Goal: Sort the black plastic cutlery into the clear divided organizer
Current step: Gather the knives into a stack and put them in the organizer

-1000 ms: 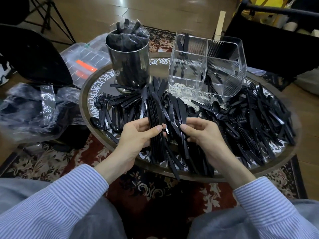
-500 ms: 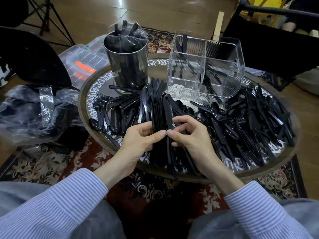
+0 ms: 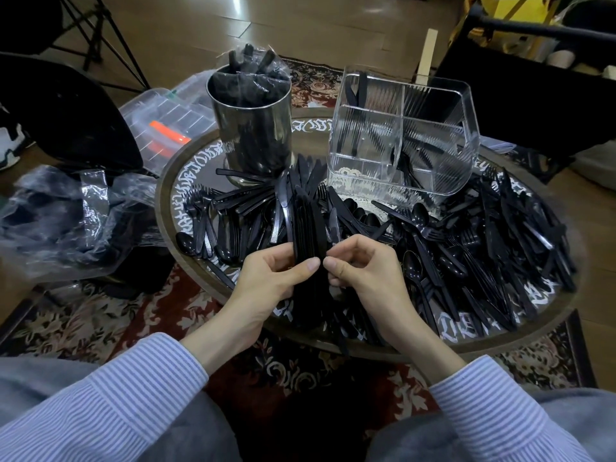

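Note:
A bundle of black plastic knives (image 3: 308,225) stands upright above the near edge of the round table (image 3: 383,348). My left hand (image 3: 271,278) grips the bundle from the left, thumb across its front. My right hand (image 3: 358,268) pinches it from the right, thumb tip almost meeting the left thumb. The clear divided organizer (image 3: 400,138) stands at the back right of the table, a few black pieces in its compartments. Loose black forks, spoons and knives (image 3: 483,248) cover most of the tabletop.
A tall metal canister (image 3: 251,128) stuffed with bagged black cutlery stands at the back left of the table. Crumpled clear plastic bags (image 3: 66,215) and a clear lidded box (image 3: 163,125) lie on the floor at the left. A black chair (image 3: 60,111) stands beyond them.
My right hand has slid left to the bundle and closed onto it, so both thumbs now nearly touch. The knives have been gathered into a tighter upright stack.

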